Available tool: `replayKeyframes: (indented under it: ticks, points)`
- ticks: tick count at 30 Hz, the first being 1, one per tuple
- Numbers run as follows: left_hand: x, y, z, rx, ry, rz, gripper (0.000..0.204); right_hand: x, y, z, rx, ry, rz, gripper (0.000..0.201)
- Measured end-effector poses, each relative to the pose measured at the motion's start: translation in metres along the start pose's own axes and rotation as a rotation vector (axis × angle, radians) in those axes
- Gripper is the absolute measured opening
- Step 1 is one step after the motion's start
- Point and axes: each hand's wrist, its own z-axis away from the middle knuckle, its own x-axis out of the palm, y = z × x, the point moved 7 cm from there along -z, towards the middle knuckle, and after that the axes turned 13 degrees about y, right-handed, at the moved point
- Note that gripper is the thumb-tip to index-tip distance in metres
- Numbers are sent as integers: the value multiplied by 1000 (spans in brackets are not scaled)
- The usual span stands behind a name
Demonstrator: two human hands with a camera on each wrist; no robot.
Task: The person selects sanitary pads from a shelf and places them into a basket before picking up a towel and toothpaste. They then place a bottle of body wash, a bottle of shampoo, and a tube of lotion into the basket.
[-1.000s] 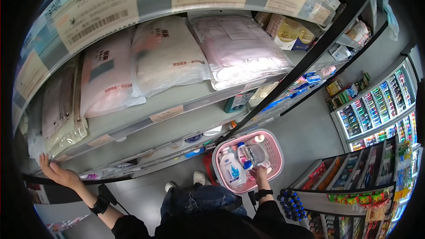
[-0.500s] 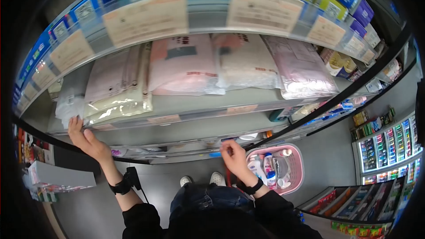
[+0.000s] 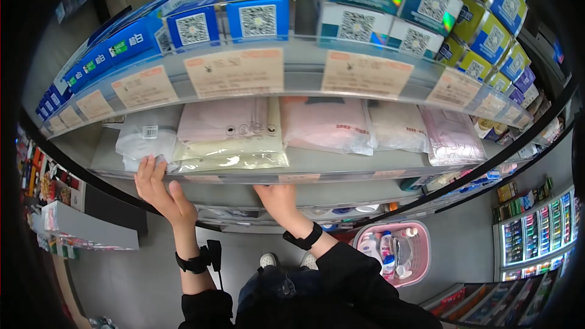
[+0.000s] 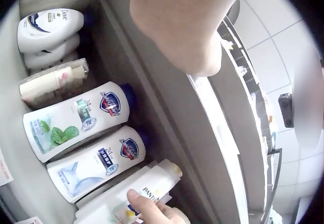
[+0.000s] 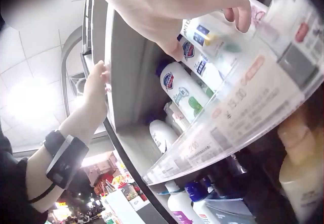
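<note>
My left hand (image 3: 166, 192) rests with extended fingers on the shelf's front edge, its fingertips at a grey plastic-wrapped packet (image 3: 146, 137). My right hand (image 3: 279, 204) reaches under that shelf to the one below, its fingers hidden from the head view. In the right wrist view its fingers curl about a white Pantene bottle (image 5: 205, 34). The left wrist view shows the right thumb against the Pantene bottle (image 4: 162, 178) in the row. Beside it stand two white Safeguard bottles (image 4: 81, 120), a boxed pale item (image 4: 53, 85) and Dove bottles (image 4: 50, 29).
A pink basket (image 3: 426, 256) with several bottles stands on the floor at right. Wrapped pink packs (image 3: 326, 125) line the shelf above the right hand. Price tags run along a clear shelf lip (image 5: 238, 107) in front of the bottles. A black frame bar (image 3: 481, 167) slants at right.
My right hand has left the basket, moved left and entered the lower shelf among the bottles. The left hand stays at the shelf edge as the head view shifts left.
</note>
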Motion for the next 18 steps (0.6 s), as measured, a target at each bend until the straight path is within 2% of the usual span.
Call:
replayKeyframes:
  ticks: [4, 6, 10, 12, 13, 15, 16, 18]
  points:
    - [0, 0, 0, 2, 1, -19, 42, 4, 6, 0, -26, 108, 21, 28]
    - [1, 1, 0, 10, 5, -18, 42, 1, 16, -1, 99, 71, -32, 29]
    - [1, 1, 0, 22, 9, -13, 42, -24, 8, -6, 188, 25, -153, 31]
    - [2, -2, 1, 19, 8, 14, 43, -36, 9, 3, 265, -119, -204, 35]
    - [2, -3, 1, 16, 7, 31, 44, -47, 9, 7, 268, -107, -194, 35]
    - [2, -3, 2, 25, 11, 15, 44, -70, 18, 18, 398, -73, -184, 40]
    - [2, -3, 2, 37, 20, 13, 44, -83, 21, 19, 405, -52, -169, 40]
    - [2, 0, 1, 67, 39, 27, 45, -111, 6, 15, 145, 6, -323, 48]
